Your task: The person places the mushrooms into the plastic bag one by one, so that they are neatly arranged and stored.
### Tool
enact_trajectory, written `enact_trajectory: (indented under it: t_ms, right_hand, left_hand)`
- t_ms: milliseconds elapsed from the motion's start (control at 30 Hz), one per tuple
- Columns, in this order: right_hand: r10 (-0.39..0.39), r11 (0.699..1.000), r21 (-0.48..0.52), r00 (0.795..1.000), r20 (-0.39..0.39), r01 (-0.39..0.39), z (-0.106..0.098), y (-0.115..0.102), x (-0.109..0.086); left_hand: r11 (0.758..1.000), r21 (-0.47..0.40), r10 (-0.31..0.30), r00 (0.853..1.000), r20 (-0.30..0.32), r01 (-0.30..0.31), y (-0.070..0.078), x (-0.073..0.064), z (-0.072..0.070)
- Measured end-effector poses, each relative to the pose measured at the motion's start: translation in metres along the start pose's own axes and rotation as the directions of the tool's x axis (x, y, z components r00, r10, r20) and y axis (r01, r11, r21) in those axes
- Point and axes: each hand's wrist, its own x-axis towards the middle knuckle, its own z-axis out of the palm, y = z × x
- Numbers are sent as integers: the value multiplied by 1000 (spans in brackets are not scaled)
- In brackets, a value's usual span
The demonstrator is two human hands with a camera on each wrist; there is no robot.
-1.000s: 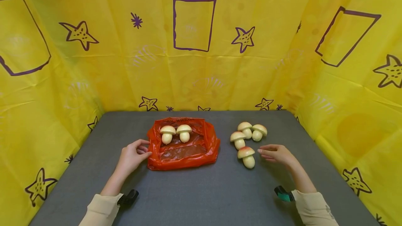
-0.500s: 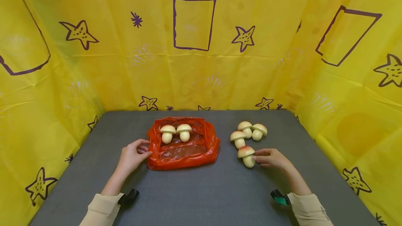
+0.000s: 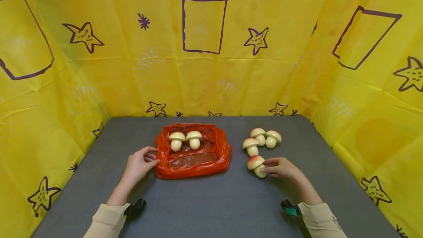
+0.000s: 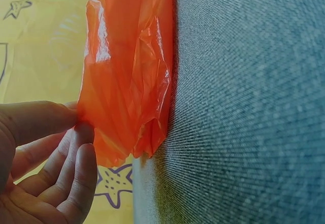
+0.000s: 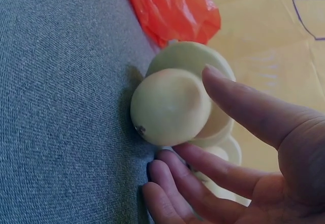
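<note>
At the left edge of an open red plastic bag (image 3: 198,172), my left hand (image 3: 139,163) pinches the film between thumb and forefinger; the left wrist view shows this pinch on the bag's wall (image 4: 122,82). Two toy mushrooms, one on the left (image 3: 177,141) and one on the right (image 3: 194,140), lie side by side inside the bag. My right hand (image 3: 283,168) has its thumb and forefinger on either side of the stem of the nearest mushroom (image 3: 255,162). In the right wrist view that stem (image 5: 167,107) points toward the camera, still low by the tabletop.
Behind the held mushroom, three more lie in a cluster: one at the left (image 3: 252,147), one at the back (image 3: 258,136) and one at the right (image 3: 272,139). Yellow patterned cloth (image 3: 205,83) closes off the back and both sides of the grey table (image 3: 211,208).
My right hand has moved left from beside the nearest mushroom and taken its stem. That mushroom has shifted slightly left and tilted. The left hand and the bag have stayed put.
</note>
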Motion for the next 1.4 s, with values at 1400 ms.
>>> enact_trajectory:
  t_ms: [1400]
  right_hand:
    - [3, 999, -49, 1000, -25, -5, 13, -2, 8]
  left_hand:
    - [1000, -16, 1, 1000, 0, -1, 2, 0, 1]
